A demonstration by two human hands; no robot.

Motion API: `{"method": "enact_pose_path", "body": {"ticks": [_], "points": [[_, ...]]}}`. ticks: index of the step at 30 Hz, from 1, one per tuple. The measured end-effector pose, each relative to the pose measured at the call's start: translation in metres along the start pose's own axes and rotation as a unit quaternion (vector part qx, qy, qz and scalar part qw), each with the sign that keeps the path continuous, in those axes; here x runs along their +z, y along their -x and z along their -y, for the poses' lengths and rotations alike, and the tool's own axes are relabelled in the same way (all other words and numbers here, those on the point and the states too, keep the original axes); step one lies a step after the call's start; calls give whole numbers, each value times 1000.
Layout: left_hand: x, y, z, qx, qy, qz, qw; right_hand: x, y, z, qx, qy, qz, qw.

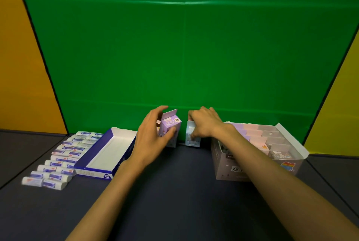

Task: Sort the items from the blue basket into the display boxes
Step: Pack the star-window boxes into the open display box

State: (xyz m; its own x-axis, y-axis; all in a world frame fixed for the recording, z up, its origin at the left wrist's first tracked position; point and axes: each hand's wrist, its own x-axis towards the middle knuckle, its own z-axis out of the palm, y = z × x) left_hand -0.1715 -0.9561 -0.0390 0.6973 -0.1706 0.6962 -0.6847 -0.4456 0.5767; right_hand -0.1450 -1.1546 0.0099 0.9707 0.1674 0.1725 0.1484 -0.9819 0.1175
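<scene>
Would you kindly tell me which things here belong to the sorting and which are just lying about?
In use: left hand holding purple carton; right hand holding pale blue carton; lilac display box; blue-and-white display box; wrapped erasers.
Idle: green backdrop; dark table.

Green backdrop (184, 56) between yellow walls (21, 66), above a dark grey tabletop (174, 192).

One wide-angle camera, worn on the person's head, looked forward and slightly down across a dark table (174, 192) toward a green backdrop (184, 50) that filled the upper two thirds of the frame. It sat close: both forearms entered from the bottom edge and reached to the lower centre. Straight lines bowed near the frame's sides, where yellow walls (17, 66) showed at the left and right edges. There was no second view to overlap with.
</scene>
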Motion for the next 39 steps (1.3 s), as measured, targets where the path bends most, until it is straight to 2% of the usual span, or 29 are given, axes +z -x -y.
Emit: {"method": "enact_pose_path", "body": {"ticks": [2, 5, 10, 17, 23, 28, 35, 39], "points": [[-3, -6, -7, -1, 27, -21, 999, -14, 6, -3, -3, -121, -20, 992], [-5, -16, -19, 4, 36, -51, 998, -43, 19, -16, -6, -269, -57, 961], [-3, -31, -50, 4, 81, -63, 995, -74, 48, -60, 13, -389, -126, 913], [20, -47, -83, -8, 110, -31, 993, -68, 84, -116, 35, -385, -108, 916], [42, -46, -101, -13, 121, 10, 992, -45, 108, -136, 28, -372, -41, 927], [59, -46, -116, -14, 134, 57, 989, -33, 117, -146, 27, -375, -31, 926], [82, -45, -118, -48, 44, 178, 982, -35, 131, -163, 27, -383, -40, 922], [95, -42, -117, -37, -16, 229, 973, -39, 139, -174, 35, -394, -56, 917]]}}
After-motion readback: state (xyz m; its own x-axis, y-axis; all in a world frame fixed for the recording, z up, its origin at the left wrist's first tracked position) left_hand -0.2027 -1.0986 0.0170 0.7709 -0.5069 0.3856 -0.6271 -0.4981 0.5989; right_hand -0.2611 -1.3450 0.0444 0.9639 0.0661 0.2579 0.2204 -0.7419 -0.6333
